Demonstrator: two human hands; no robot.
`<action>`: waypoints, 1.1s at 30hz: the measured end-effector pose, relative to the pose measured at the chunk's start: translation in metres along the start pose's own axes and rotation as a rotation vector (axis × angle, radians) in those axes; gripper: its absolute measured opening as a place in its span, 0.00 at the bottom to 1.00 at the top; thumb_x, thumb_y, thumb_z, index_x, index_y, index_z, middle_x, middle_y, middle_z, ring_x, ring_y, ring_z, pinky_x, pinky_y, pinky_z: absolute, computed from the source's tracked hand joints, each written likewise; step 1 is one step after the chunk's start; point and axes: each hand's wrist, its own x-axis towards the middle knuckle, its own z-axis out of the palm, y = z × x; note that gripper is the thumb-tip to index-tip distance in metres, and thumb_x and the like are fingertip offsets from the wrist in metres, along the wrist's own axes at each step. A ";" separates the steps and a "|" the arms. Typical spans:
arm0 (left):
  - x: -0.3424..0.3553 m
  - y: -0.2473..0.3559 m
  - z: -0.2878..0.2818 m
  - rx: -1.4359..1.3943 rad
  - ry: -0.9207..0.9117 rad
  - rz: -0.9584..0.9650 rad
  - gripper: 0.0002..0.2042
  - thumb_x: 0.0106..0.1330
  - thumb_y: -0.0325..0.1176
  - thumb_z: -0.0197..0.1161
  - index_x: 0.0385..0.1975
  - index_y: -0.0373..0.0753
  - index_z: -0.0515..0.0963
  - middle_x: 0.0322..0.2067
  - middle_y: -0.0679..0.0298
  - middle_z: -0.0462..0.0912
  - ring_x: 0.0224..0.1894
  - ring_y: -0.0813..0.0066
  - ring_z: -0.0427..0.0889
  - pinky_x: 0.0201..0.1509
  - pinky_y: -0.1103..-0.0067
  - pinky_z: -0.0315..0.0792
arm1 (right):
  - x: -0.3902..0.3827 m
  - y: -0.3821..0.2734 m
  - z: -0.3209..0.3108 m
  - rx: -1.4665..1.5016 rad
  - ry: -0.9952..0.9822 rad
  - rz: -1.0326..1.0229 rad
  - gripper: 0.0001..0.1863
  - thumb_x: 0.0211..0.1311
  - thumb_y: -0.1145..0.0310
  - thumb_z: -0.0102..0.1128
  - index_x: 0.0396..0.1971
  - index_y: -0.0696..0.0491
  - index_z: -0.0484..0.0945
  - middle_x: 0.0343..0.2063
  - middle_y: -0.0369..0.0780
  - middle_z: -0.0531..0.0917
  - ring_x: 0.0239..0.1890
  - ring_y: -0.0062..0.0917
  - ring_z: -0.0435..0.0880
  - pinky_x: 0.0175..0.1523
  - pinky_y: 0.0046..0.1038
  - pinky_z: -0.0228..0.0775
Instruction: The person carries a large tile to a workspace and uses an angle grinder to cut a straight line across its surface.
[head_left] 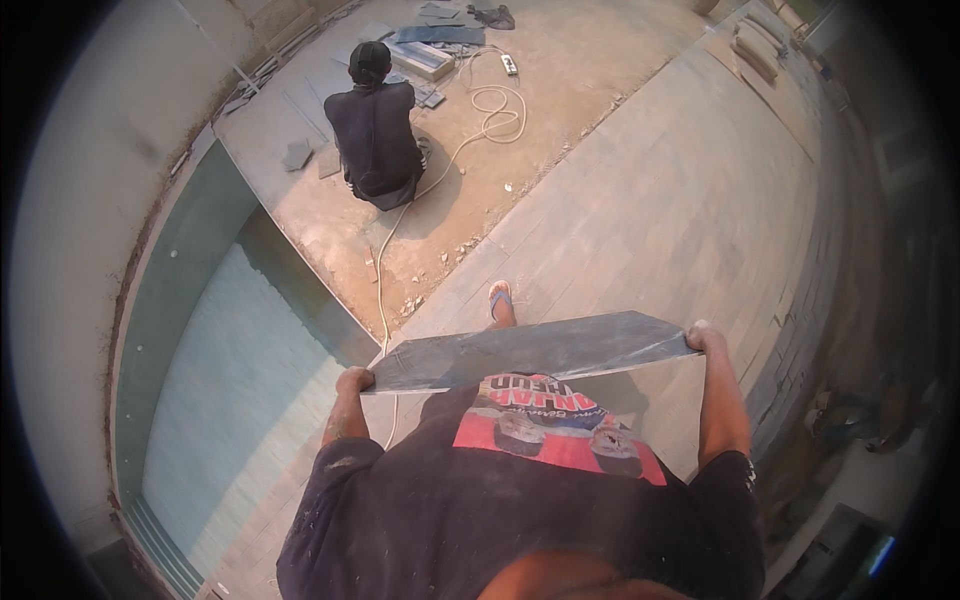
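Observation:
Held level in front of my body is a long dark grey stone tile (530,348), with its far right corner cut at a slant. My left hand (355,380) is closed round its left end. The right end is gripped by my right hand (706,338), whose fingers wrap over the edge. Below the tile's far edge shows my foot in a blue flip-flop (502,300), standing on the tiled floor (640,220).
A pool (250,330) with green-tiled walls drops away on the left. Ahead, a person in dark clothes (375,140) squats on bare ground, back to me. A pale cable (380,265) with a power strip (510,65) winds past them toward me. Stacked tiles (420,60) lie beyond.

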 end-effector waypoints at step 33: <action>0.066 0.463 -0.337 -0.181 -0.074 -0.093 0.29 0.78 0.56 0.41 0.62 0.43 0.79 0.67 0.54 0.73 0.72 0.56 0.69 0.74 0.63 0.65 | 0.491 -0.028 -0.591 -0.054 0.164 -0.165 0.26 0.71 0.49 0.53 0.46 0.59 0.86 0.53 0.56 0.82 0.59 0.48 0.81 0.62 0.44 0.75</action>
